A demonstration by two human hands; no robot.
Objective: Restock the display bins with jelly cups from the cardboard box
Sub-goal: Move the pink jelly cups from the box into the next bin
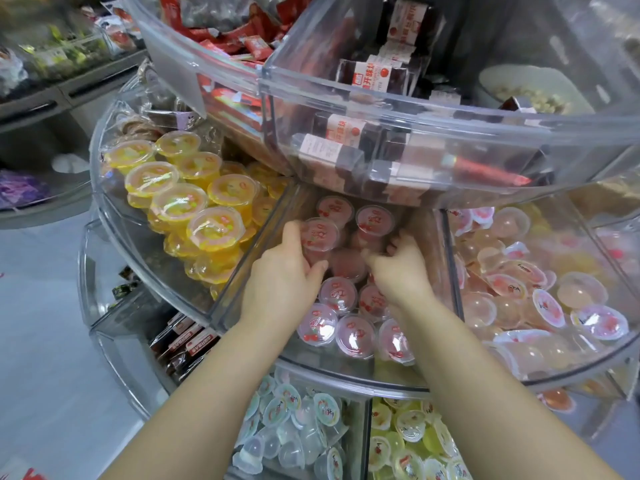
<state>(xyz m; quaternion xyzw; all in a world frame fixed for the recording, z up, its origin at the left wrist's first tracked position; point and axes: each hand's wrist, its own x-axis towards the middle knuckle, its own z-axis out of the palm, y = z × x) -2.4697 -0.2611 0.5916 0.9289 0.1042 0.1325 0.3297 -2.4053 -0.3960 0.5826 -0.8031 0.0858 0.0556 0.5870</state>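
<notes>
- Reaching into the middle clear bin (242, 268), both hands work among the pink jelly cups (337, 294); cardboard box not in view, so its place cannot be told.
- Left hand (282, 275) curls fingers and thumb round one pink cup (318, 237), gripping its side, lid up.
- Right hand (398, 268) has fingers bent down among the cups just beyond its knuckles; whether it pinches one or only pushes them, cannot tell, fingertips are hidden.
- Risk: held cup sits at the top of a loose stack; setting it on a tilted neighbour could make it roll toward the wrist and over the front lip.
- Risk: front row of cups (355, 336) lies under both forearms, near the bin edge; dragging a wrist back low could sweep them out onto the white-lidded cups (287, 424) in the tier below.
- Risk: upper tier (381, 140) of boxed snacks overhangs just above the fingers; lifting either hand steeply could knock knuckles on it and jar the grip.
- Risk: divider on the left hand's outer side is low against the heaped yellow cups (180, 199); a nudge could tip one across and mix flavours.
- Risk: same on the right hand's outer side, where loose domed cups (519, 289) lie heaped against the wall.
- Squeezing too hard could buckle the thin cup wall or lift its film lid, judging by how soft it looks.
</notes>
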